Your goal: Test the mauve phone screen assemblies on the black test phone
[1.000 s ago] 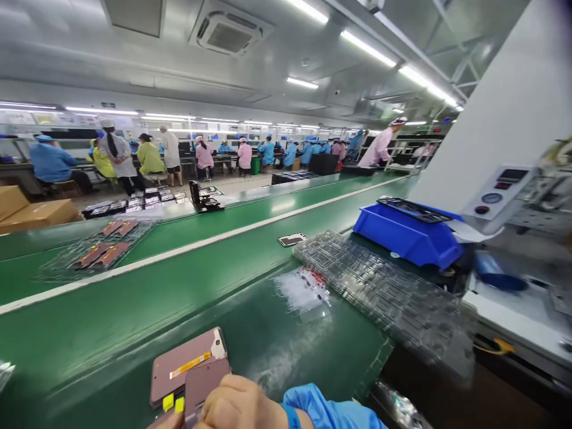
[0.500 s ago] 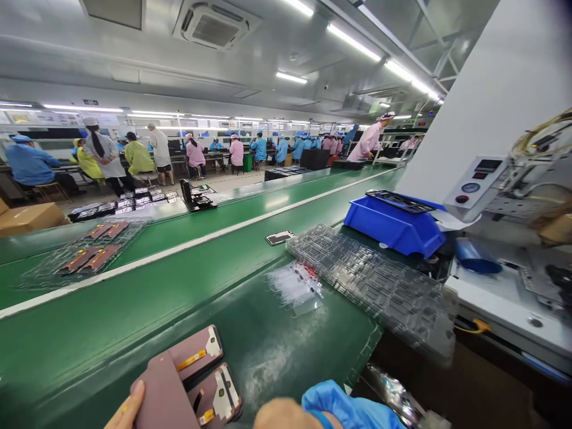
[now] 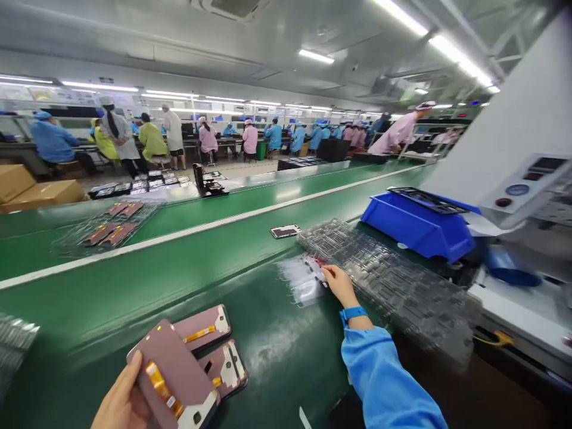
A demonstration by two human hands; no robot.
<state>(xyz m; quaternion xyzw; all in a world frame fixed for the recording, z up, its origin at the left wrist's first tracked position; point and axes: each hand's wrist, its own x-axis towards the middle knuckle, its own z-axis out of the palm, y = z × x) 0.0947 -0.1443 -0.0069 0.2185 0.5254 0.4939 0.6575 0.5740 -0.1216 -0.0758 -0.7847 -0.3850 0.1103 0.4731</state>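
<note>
My left hand (image 3: 120, 396) is closed on the edge of a phone screen panel (image 3: 172, 363), brownish-pink with an orange flex cable, held tilted. Two similar screen panels (image 3: 205, 328) lie on the green bench just beyond it, partly covered by the held one. My right hand (image 3: 338, 282), in a blue sleeve with a blue wrist strap, is stretched forward. Its fingertips pinch the right edge of a pile of clear plastic films (image 3: 304, 283) with red and dark tabs. Whether a single film is between the fingers is too small to tell.
Clear plastic trays (image 3: 393, 280) are stacked right of the films, near a blue bin (image 3: 415, 229). A phone part (image 3: 285, 231) lies on the green belt (image 3: 214, 250). Another clear tray (image 3: 111, 229) holds several panels at left. Co-workers sit and stand farther back.
My right hand has moved forward from the bottom edge to the film pile. My left hand has tilted the held panel, bringing its flex cable into view. The camera view has turned slightly left.
</note>
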